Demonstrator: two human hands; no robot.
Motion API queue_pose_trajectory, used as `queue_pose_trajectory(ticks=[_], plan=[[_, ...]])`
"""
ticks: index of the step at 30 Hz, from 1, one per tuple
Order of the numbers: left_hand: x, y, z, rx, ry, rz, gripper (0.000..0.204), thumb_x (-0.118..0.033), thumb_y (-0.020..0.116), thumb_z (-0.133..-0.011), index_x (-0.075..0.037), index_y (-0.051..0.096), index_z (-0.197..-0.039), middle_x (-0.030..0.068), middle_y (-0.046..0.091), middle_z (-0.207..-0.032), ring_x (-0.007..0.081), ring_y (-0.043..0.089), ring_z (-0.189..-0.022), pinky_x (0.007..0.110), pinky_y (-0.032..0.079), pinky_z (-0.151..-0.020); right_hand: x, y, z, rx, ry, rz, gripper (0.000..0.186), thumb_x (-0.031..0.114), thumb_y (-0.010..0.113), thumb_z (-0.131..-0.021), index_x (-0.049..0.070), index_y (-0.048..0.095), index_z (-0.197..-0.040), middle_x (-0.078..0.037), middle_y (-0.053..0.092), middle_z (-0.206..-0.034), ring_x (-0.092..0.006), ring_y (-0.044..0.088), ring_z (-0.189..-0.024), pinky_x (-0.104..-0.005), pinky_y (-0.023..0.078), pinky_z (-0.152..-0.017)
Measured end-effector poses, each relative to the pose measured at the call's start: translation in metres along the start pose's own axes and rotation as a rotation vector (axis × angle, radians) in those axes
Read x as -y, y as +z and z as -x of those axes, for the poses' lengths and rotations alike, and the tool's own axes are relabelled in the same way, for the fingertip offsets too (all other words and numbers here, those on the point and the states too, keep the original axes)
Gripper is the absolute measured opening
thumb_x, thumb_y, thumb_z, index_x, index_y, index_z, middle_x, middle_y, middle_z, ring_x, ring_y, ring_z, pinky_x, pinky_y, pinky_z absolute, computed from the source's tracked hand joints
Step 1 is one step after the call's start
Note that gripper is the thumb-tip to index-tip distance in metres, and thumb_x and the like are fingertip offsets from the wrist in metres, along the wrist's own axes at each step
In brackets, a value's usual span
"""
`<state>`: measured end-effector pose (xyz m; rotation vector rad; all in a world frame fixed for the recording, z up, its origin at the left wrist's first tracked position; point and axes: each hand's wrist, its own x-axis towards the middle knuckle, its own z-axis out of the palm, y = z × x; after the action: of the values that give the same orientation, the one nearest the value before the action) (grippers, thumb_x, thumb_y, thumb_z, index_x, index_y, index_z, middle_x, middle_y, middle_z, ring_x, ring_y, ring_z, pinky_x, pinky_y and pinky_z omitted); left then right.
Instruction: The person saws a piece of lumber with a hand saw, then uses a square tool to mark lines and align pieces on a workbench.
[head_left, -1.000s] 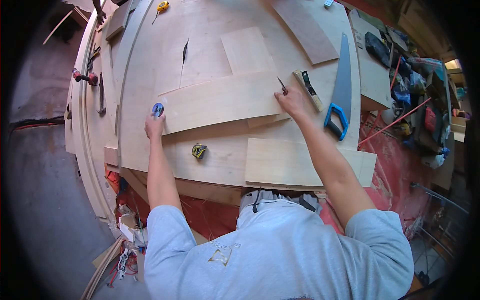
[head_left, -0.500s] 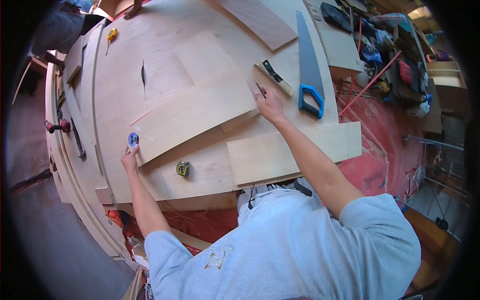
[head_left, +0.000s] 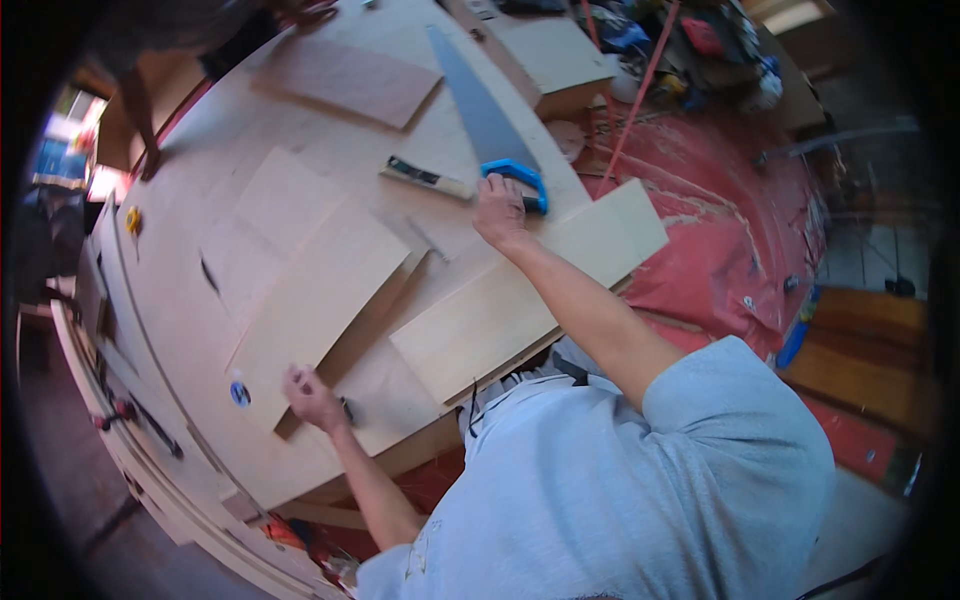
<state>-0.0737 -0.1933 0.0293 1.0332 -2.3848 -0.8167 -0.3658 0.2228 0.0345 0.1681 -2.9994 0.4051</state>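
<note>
My right hand (head_left: 498, 212) is on the blue-and-black handle of a handsaw (head_left: 515, 180), its fingers closed at the handle and partly hidden. The saw lies flat on the worktable, its blade pointing away. My left hand (head_left: 312, 397), somewhat blurred, hovers by the near end of a long pale wooden board (head_left: 320, 275); its fingers are loosely bent, slightly apart, with nothing in them. A small round blue item (head_left: 240, 393) sits left of that board. Mostly hidden by my left wrist is a dark tape measure (head_left: 346, 409). A thin pencil (head_left: 428, 240) lies right of the board.
A spirit level (head_left: 428, 178) lies left of the saw handle. Another pale board (head_left: 530, 290) runs along the table's near right edge. A pinkish board (head_left: 345, 82) and a yellow tape measure (head_left: 133, 220) lie farther off. Another person's arm (head_left: 140, 115) reaches the far left edge.
My right hand has let go of the pencil and come to the saw handle. My left hand has left the blue item and the board's end. The view has swung to the right.
</note>
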Motion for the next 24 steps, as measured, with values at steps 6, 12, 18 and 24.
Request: queue_pose_trajectory(ticks=[6,12,18,24], plan=[[-0.166,0.088,0.136,0.392,0.323,0.312,0.03,-0.005,0.077,-0.101,-0.003,0.073,-0.13,0.0119,0.073,-0.129,0.0222,0.073,-0.106,0.035,0.06,-0.092,-0.04,-0.019,-0.026,0.574,-0.083,0.05,0.047,0.014,0.073,-0.085,-0.002,0.065,-0.128,-0.024,0.061,-0.138,-0.0397,0.058,-0.132,-0.0528,0.049,-0.107],[-0.274,0.157,0.19,0.622,0.518,0.329,0.027,-0.007,0.077,-0.1,-0.003,0.074,-0.126,0.0171,0.074,-0.125,0.0331,0.073,-0.114,0.041,0.06,-0.095,-0.117,-0.016,-0.02,0.414,-0.248,-0.072,0.045,0.018,0.074,-0.083,0.002,0.065,-0.124,-0.022,0.066,-0.129,-0.0408,0.065,-0.123,-0.0533,0.055,-0.101],[-0.347,0.222,0.219,0.686,0.758,0.168,0.021,-0.015,0.075,-0.102,-0.005,0.075,-0.121,0.0168,0.076,-0.119,0.0387,0.072,-0.11,0.046,0.058,-0.095,-0.193,-0.096,-0.039,-0.356,0.048,-0.67,0.027,0.027,0.077,-0.089,0.003,0.066,-0.096,-0.02,0.071,-0.094,-0.0427,0.072,-0.089,-0.0514,0.057,-0.079],[-0.4,0.311,0.259,0.603,0.812,0.174,0.02,-0.021,0.074,-0.103,-0.006,0.076,-0.116,0.0165,0.076,-0.119,0.0392,0.071,-0.114,0.048,0.057,-0.097,-0.306,-0.244,0.11,-0.226,-0.026,-0.883,0.025,0.019,0.082,-0.096,0.002,0.064,-0.092,-0.017,0.061,-0.076,-0.0369,0.067,-0.071,-0.0473,0.051,-0.063]])
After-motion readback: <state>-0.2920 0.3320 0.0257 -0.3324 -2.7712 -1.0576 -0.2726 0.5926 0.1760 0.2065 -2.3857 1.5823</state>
